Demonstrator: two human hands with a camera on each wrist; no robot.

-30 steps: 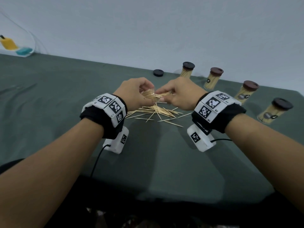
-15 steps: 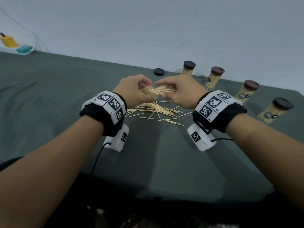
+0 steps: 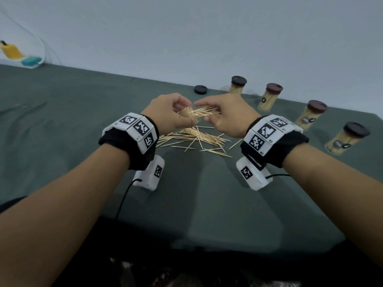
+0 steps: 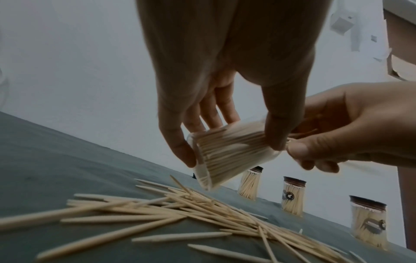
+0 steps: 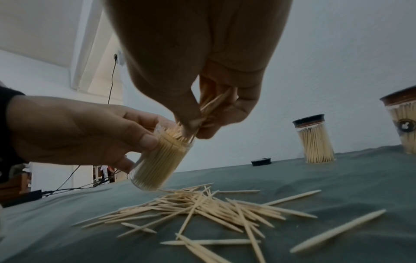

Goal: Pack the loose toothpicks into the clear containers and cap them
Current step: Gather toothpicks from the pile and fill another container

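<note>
Above loose pile: left hand grips tilted container; right hand pinches toothpicks, mouth visible only right-wrist view.

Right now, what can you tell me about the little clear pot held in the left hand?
The pot is a small clear plastic cylinder, uncapped and packed almost full of pale wooden toothpicks. The left hand grips its wall and holds it tilted above the loose pile, mouth towards the right hand, whose fingers pinch a bunch of toothpicks at the mouth.
</note>
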